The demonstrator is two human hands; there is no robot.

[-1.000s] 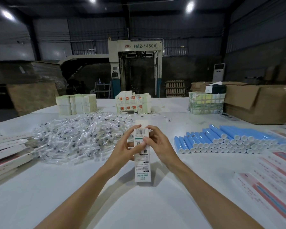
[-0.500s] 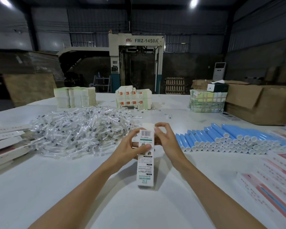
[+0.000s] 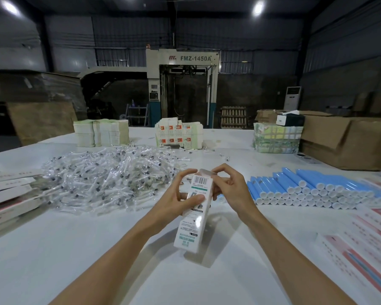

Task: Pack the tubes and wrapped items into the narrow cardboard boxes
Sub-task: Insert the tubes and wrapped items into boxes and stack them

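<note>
The narrow white box (image 3: 191, 230) is held tilted above the middle of the bench (image 3: 75, 249), barcode end up and its lower end just over the surface. The left hand (image 3: 177, 200) grips its body, thumb across the printed front and fingers curled behind. The right hand (image 3: 231, 190) pinches the open flap at the top end. Behind the left hand, toward the left edge, lies a heap of clear-wrapped items (image 3: 101, 179). Toward the right edge, blue tubes (image 3: 312, 190) with white caps lie stacked in rows. Flat unfolded cartons (image 3: 7, 194) sit at the left edge, with more printed flats (image 3: 365, 243) at the near right corner. Bundled carton stacks (image 3: 101, 133) line the far edge beside a brown cardboard case (image 3: 348, 144).
</note>
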